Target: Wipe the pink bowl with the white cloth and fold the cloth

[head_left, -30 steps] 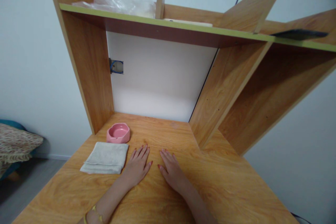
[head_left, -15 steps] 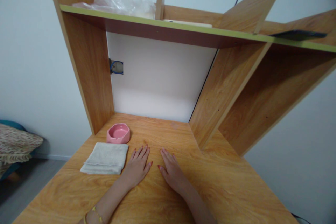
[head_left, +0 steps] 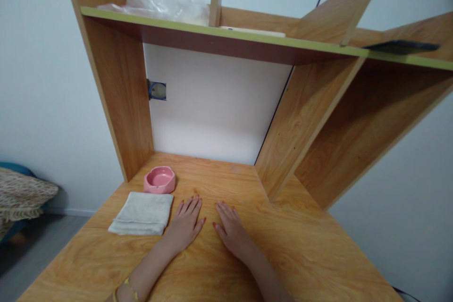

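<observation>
Both my hands lie flat, palms down, on the wooden desk. My left hand rests with its fingers stretched out, just right of a folded white cloth, and holds nothing. My right hand lies beside it, fingers out and empty, a small gap between the two. A pink ashtray stands behind the cloth, near the left upright of the desk.
A shelf runs overhead with a crumpled plastic bag on its left and a dark flat object on its right. A slanted wooden divider rises right of my hands. A bed edge shows at far left.
</observation>
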### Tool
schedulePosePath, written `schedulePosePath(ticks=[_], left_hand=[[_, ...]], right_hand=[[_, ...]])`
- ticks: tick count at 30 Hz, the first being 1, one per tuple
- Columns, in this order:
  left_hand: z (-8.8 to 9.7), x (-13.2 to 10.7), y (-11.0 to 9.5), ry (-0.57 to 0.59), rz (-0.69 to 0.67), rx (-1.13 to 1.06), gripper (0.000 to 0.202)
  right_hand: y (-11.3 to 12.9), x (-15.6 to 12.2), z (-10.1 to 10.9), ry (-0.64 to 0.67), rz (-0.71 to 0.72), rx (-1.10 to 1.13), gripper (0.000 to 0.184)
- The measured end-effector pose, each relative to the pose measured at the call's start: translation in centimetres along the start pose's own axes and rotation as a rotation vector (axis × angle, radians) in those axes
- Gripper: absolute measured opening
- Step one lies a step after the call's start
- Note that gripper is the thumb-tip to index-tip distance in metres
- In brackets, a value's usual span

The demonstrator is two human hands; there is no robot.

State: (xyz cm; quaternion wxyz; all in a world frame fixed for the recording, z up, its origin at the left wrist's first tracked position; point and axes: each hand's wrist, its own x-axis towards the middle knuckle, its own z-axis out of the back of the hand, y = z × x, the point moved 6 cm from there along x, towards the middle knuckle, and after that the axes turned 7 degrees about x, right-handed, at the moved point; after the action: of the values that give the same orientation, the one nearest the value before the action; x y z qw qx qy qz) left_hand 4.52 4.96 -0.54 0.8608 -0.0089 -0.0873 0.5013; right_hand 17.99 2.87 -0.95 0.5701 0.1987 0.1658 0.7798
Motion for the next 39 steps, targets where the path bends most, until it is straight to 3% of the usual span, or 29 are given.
schedulePosePath(ticks=[6, 10, 14, 18, 26, 33, 39], left_hand=[[0.2, 0.0, -0.1, -0.002, -0.010, 0.000, 0.049], [1.8, 0.0, -0.3, -0.086, 0.003, 0.012, 0.040], [3.9, -0.2, 1.0, -0.143, 0.180, 0.129, 0.034], [5.2, -0.6, 3.2, -0.122, 0.374, 0.262, 0.032], [5.3, -0.8, 4.5, -0.057, 0.420, 0.282, 0.031], [4.6, -0.7, 4.8, -0.002, 0.463, 0.165, 0.037], [4.0, 0.0, 2.6, -0.174, 0.306, -0.335, 0.048]], right_hand=[[-0.1, 0.0, -0.1, -0.032, 0.015, 0.011, 0.049], [-0.2, -0.1, -0.2, -0.048, 0.025, 0.017, 0.049], [-0.4, -0.1, -0.2, -0.036, 0.003, 0.035, 0.050], [-0.4, 0.0, -0.2, -0.023, -0.013, 0.054, 0.050], [-0.3, 0.0, 0.1, -0.128, 0.005, 0.129, 0.049], [0.6, 0.1, 0.5, -0.251, 0.077, 0.381, 0.053], [1.9, 0.4, -0.4, -0.190, 0.069, 0.605, 0.058]])
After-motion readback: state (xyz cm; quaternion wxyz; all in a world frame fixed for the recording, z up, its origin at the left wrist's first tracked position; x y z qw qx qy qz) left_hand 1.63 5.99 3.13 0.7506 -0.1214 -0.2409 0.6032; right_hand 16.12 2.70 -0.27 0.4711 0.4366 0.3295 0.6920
